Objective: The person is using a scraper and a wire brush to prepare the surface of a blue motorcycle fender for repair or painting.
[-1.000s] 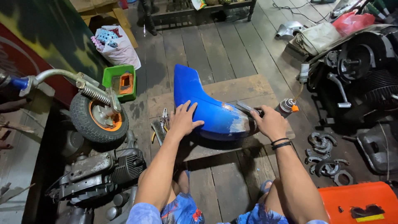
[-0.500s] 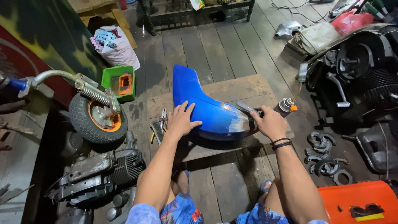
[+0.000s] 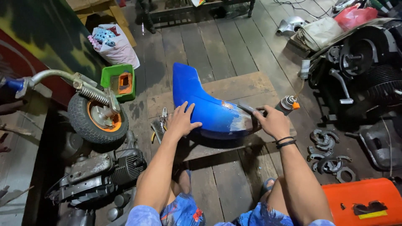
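A blue curved scooter body panel [image 3: 201,104] lies on a low wooden board [image 3: 247,86] on the plank floor. Its near right end is worn to bare grey. My left hand [image 3: 181,121] rests flat on the panel's left side, fingers spread. My right hand [image 3: 273,121] is closed on a dark tool handle [image 3: 250,109] pressed against the worn end of the panel. A small spray can with an orange cap [image 3: 287,104] stands just beyond my right hand.
A small wheel with an orange hub and fork [image 3: 97,117] stands at left above an engine [image 3: 100,171]. Pliers [image 3: 159,125] lie by the board. Metal clamps [image 3: 326,155], an orange panel [image 3: 360,201], a green box [image 3: 119,82] and a large engine [image 3: 368,71] surround the spot.
Both hands stay on the panel; the right hand has shifted slightly along the worn end. Nothing else has moved.
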